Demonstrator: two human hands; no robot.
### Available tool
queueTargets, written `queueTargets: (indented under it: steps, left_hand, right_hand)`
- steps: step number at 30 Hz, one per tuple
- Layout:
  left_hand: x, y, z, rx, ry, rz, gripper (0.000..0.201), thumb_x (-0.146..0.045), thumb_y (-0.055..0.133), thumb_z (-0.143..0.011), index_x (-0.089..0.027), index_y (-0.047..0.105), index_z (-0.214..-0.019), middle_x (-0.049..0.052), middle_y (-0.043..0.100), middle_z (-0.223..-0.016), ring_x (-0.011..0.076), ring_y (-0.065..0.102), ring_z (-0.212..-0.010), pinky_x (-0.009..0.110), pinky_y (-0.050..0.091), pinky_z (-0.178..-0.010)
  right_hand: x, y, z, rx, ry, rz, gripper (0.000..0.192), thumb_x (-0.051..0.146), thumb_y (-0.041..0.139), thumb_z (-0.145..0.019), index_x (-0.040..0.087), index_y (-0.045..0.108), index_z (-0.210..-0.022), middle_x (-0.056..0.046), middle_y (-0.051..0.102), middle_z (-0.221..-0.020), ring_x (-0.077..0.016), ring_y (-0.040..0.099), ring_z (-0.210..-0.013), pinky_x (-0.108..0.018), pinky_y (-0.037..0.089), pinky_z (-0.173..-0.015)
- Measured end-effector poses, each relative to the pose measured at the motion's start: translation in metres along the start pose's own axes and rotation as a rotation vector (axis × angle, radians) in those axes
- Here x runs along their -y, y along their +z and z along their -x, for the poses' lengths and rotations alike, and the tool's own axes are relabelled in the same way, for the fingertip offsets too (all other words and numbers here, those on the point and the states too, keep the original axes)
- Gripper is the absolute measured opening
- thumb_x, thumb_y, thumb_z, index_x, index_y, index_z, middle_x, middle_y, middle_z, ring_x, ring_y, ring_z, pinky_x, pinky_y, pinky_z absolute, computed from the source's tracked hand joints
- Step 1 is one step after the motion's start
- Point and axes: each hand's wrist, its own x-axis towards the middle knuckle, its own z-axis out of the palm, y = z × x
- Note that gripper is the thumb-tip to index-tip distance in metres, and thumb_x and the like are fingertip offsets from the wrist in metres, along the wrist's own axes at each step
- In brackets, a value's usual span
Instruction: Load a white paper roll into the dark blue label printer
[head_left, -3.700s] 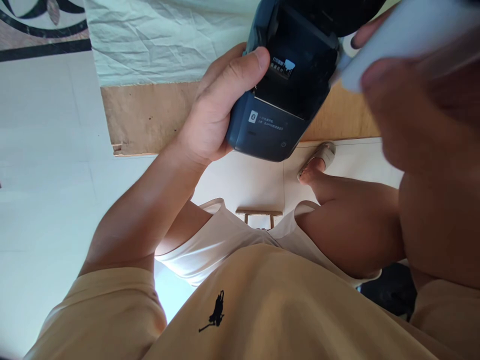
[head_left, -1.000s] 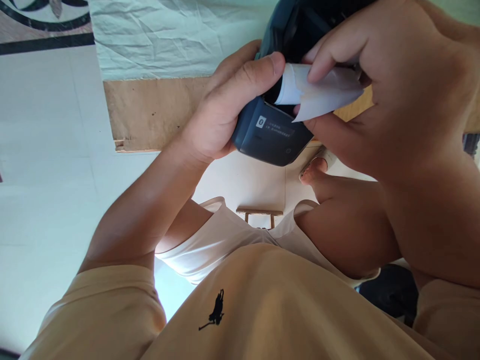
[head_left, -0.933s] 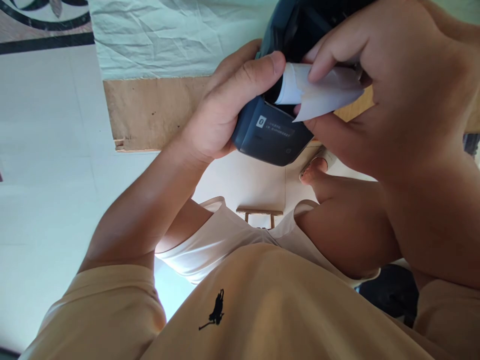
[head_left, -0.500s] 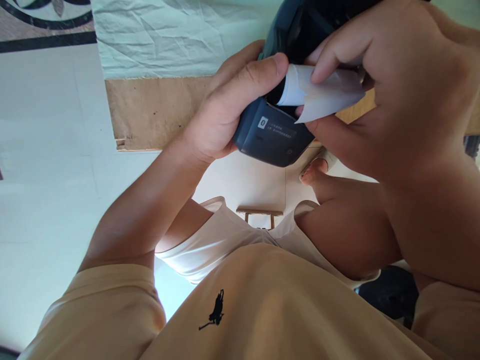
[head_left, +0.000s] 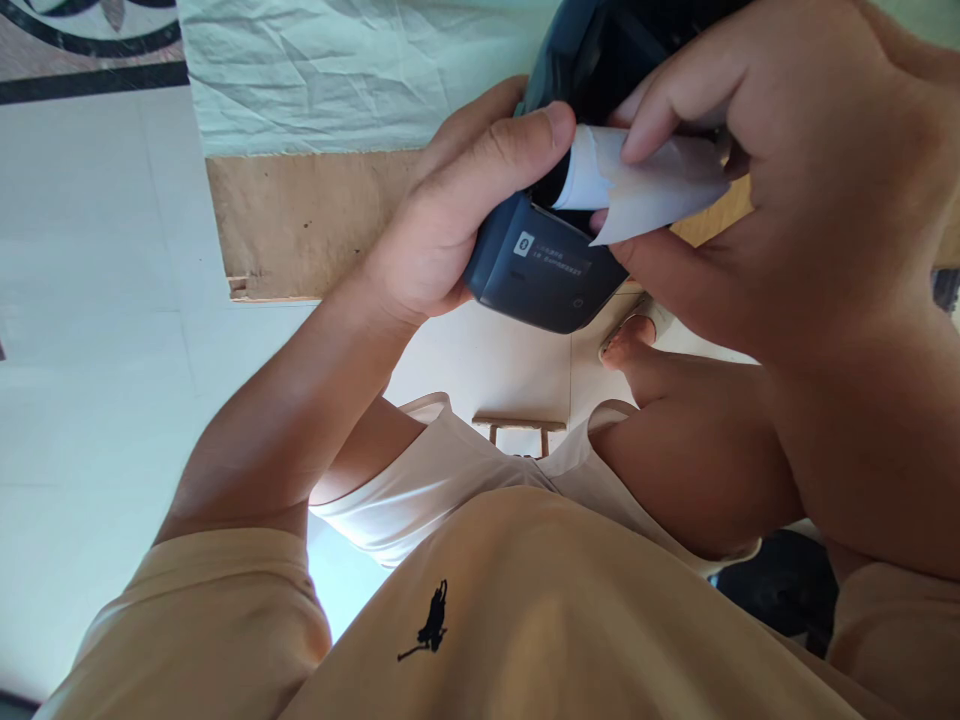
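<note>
A dark blue-black portable label printer [head_left: 536, 270] with a Bluetooth mark and a small sticker is held up at the upper middle, its lid raised. My left hand [head_left: 465, 190] grips it from the left side, thumb over the edge of the open bay. In the bay sits a white paper roll [head_left: 589, 170], its loose end curling out to the right. My right hand [head_left: 810, 170] is closed on that roll, fingers above and thumb below the paper. The far part of the printer is hidden behind the right hand.
Behind the hands lies a wooden table [head_left: 300, 225] partly covered by a crumpled pale green cloth [head_left: 360, 80]. A wooden stool [head_left: 517, 424] shows between the legs. Pale tiled floor [head_left: 90, 300] lies at left, and a dark object [head_left: 780, 585] sits at lower right.
Almost nothing differs. Both hands keep their hold on the printer and paper roll; the view has shifted very slightly.
</note>
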Motion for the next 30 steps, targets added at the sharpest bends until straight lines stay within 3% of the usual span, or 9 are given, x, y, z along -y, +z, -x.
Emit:
queueTargets:
  steps: [9, 30]
  left_hand:
    - [-0.0016, 0.0010, -0.0018, -0.027, -0.004, -0.019, 0.016, -0.021, 0.044, -0.074, -0.015, 0.042, -0.059, -0.001, 0.041, -0.056, 0.0044, 0.045, -0.049, 0.019, 0.035, -0.045]
    - [0.0005, -0.0009, -0.0013, 0.031, -0.016, -0.026, 0.015, -0.022, 0.044, -0.075, -0.017, 0.046, -0.061, -0.001, 0.043, -0.059, 0.0054, 0.047, -0.053, 0.020, 0.037, -0.048]
  right_hand:
    - [-0.0024, 0.0008, -0.0001, -0.017, -0.022, -0.004, 0.028, 0.035, 0.041, -0.069, 0.022, 0.045, -0.093, 0.006, 0.049, -0.094, -0.0028, 0.048, -0.089, -0.017, 0.035, -0.072]
    - [-0.0023, -0.0001, -0.0001, 0.005, -0.014, -0.003, 0.030, 0.036, 0.040, -0.069, 0.022, 0.045, -0.095, 0.006, 0.049, -0.095, -0.0029, 0.048, -0.090, -0.017, 0.035, -0.074]
